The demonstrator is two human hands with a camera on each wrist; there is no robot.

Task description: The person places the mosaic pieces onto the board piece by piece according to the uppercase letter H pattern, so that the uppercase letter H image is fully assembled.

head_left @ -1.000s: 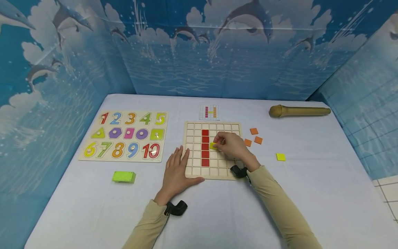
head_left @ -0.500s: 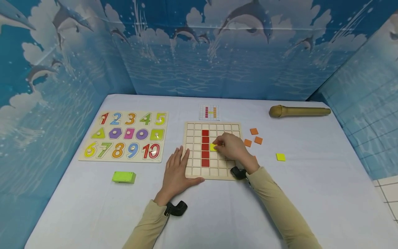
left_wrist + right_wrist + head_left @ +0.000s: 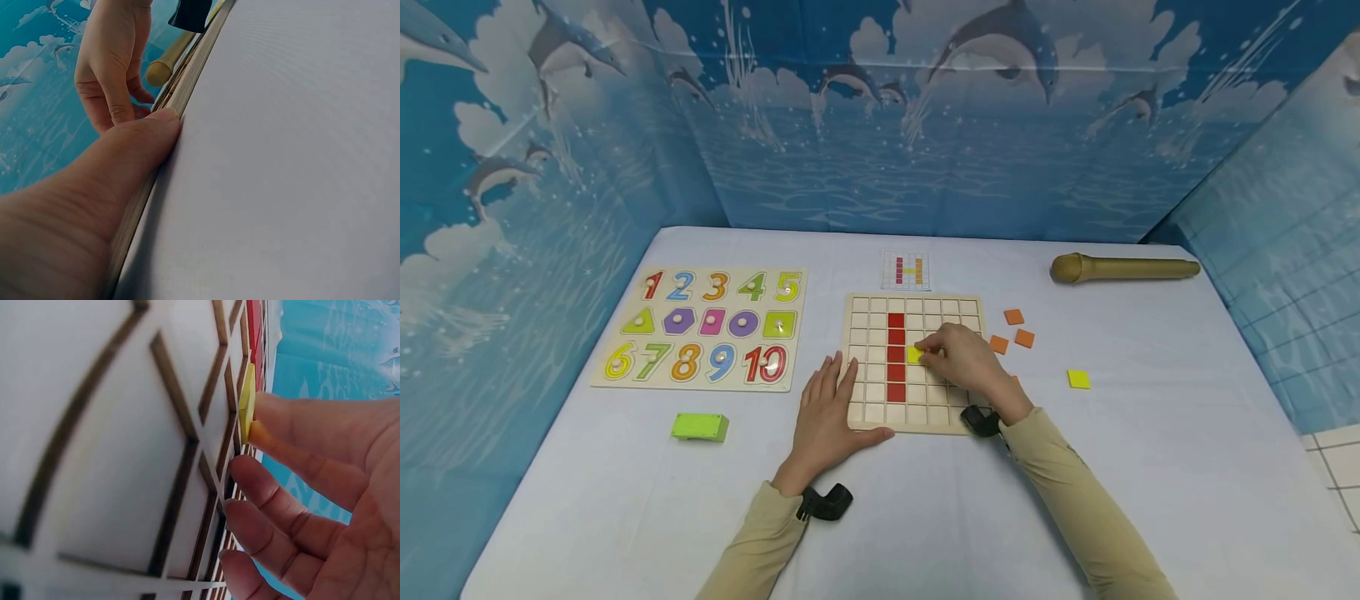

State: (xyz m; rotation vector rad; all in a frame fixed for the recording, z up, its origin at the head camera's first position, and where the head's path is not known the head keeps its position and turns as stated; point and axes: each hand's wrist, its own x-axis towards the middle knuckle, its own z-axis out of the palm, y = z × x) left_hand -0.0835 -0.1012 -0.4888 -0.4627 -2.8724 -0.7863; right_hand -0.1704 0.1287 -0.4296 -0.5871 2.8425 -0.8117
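Note:
A wooden grid board point(image 3: 876, 412) lies on the table with a column of red square tiles point(image 3: 896, 353) in its cells. My left hand point(image 3: 824, 417) rests spread along the board's lower left corner. Its thumb point(image 3: 144, 137) presses the board's near edge in the left wrist view. Over the grid, my right hand point(image 3: 964, 358) holds a yellow square tile point(image 3: 913, 355) just right of the red column. Thumb and index fingertips are on this tile point(image 3: 248, 403) in the right wrist view; the other fingers curl loosely over the cells.
Orange tiles point(image 3: 1014, 317) and a second yellow tile point(image 3: 1078, 379) lie right of the board. A pattern card point(image 3: 906, 271) lies behind it. A number-and-shape puzzle point(image 3: 698, 333) and a green block point(image 3: 700, 427) are at left, a brown microphone-shaped stick point(image 3: 1124, 267) at back right.
My right hand has moved slightly down and toward the right, and the yellow tile now lies flatter over its cell. The left hand keeps its place.

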